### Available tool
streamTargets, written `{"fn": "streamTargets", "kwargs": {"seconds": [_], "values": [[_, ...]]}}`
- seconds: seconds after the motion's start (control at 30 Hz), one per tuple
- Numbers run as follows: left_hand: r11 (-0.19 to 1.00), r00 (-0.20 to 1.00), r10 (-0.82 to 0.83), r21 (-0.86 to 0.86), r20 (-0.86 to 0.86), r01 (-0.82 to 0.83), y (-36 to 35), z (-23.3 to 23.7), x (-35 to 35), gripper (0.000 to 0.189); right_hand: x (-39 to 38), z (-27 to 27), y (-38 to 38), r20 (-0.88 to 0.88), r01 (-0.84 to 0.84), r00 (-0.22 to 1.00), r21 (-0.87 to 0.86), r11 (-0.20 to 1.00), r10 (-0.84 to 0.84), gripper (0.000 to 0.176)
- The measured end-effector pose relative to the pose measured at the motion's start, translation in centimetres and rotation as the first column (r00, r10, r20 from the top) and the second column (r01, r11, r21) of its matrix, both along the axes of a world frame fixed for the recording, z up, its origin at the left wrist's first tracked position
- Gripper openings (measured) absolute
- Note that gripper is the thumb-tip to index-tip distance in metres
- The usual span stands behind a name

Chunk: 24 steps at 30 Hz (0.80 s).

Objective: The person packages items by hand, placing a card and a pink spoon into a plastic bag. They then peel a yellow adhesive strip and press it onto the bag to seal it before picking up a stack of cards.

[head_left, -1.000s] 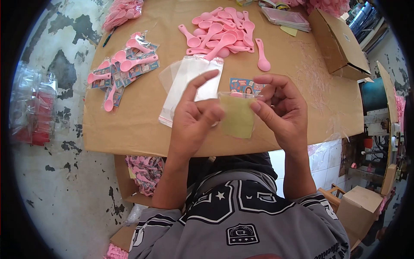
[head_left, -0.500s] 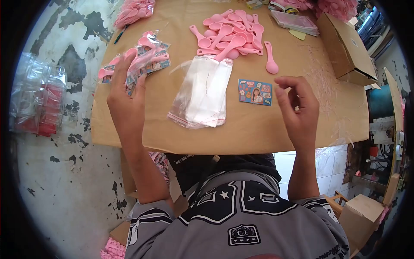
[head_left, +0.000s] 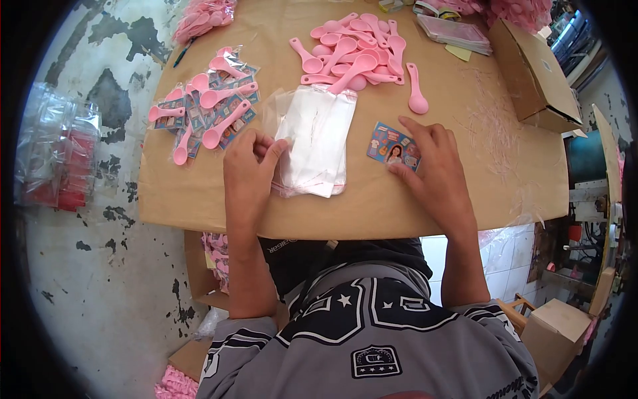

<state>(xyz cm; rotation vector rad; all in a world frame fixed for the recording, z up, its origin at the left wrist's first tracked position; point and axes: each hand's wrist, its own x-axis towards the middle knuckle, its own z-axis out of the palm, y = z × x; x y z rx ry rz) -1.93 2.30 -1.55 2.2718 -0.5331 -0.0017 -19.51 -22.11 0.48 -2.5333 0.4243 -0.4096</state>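
Note:
A stack of clear and white plastic bags [head_left: 316, 146] lies near the middle of the table. At its left edge my left hand [head_left: 254, 163] is closed, thumb and curled fingers pinching the bag edge. To the right, my right hand [head_left: 435, 166] grips a small blue printed card [head_left: 389, 144], its thumb at the lower edge and fingers at the right side. The card sits tilted. Behind the bags is a heap of pink spoons [head_left: 355, 50], with one separate pink spoon [head_left: 417, 93] to its right. Bagged spoons with cards [head_left: 212, 106] lie at the left.
A cardboard box [head_left: 531, 80] stands at the right edge of the brown table [head_left: 372, 216]. Clear packets [head_left: 455, 33] and a yellow slip lie at the back right. A bag of pink items [head_left: 206, 18] and a pen [head_left: 183, 54] are at the back left.
My left hand has moved right, from the bagged spoons to the plastic bags. My right hand has moved left and taken hold of the card, which is now turned.

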Motion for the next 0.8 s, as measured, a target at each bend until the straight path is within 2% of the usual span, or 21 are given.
{"fn": "streamTargets", "kwargs": {"seconds": [0.1, 0.13, 0.2, 0.3, 0.4, 0.5, 0.6, 0.63, 0.73, 0.77, 0.8], "values": [[0.997, 0.995, 0.030, -0.069, -0.090, -0.037, 0.2, 0.2, -0.1, 0.025, 0.1, -0.9, -0.6, 0.191, 0.021, 0.981, 0.037, 0.999, -0.028, 0.049], [0.994, 0.992, 0.046, -0.088, -0.121, -0.057, 0.3, 0.1, -0.3, 0.023, 0.0, -0.6, -0.8, 0.118, 0.039, 0.992, 0.129, 0.991, -0.054, 0.044], [0.968, 0.989, 0.038, -0.239, -0.144, -0.072, 0.6, -0.2, -0.4, 0.019, -0.4, 0.4, -1.4, -0.038, 0.099, 0.995, 0.300, 0.949, -0.091, 0.034], [0.906, 0.986, -0.005, -0.419, -0.167, -0.066, 1.0, -0.6, -0.1, 0.019, -1.0, -1.0, -3.2, 0.141, 0.224, 0.966, -0.022, 0.974, -0.219, 0.024], [0.855, 0.988, -0.022, -0.516, -0.155, -0.062, 0.8, -0.5, -0.2, 0.026, -1.0, -0.2, -4.0, 0.282, 0.357, 0.905, -0.099, 0.929, -0.318, 0.019], [0.777, 0.975, -0.074, -0.625, -0.208, -0.075, 0.2, 0.4, -0.6, 0.031, -1.4, 2.2, -2.0, 0.079, 0.230, 0.963, 0.270, 0.935, -0.260, 0.018], [0.684, 0.927, -0.193, -0.721, -0.322, -0.109, 0.2, 0.0, -0.3, 0.039, -1.6, 1.0, -1.9, -0.083, 0.037, 0.996, 0.302, 0.953, -0.012, 0.018], [0.654, 0.904, -0.233, -0.745, -0.359, -0.127, 0.5, -0.4, -0.1, 0.042, -1.4, -0.8, -1.9, 0.059, 0.148, 0.986, 0.146, 0.978, -0.158, 0.016], [0.604, 0.831, -0.307, -0.770, -0.464, -0.207, 1.6, -1.2, 0.1, 0.038, -1.2, -0.6, -3.5, 0.352, 0.413, 0.861, -0.065, 0.908, -0.366, 0.015], [0.571, 0.820, -0.319, -0.787, -0.474, -0.233, 1.7, -1.1, -0.3, 0.036, -1.6, 0.3, -3.5, 0.307, 0.387, 0.868, 0.071, 0.919, -0.390, 0.016], [0.536, 0.809, -0.339, -0.805, -0.480, -0.253, 1.3, -0.4, -0.9, 0.034, -1.7, 0.3, -3.2, 0.274, 0.283, 0.894, 0.266, 0.922, -0.354, 0.018]]}}
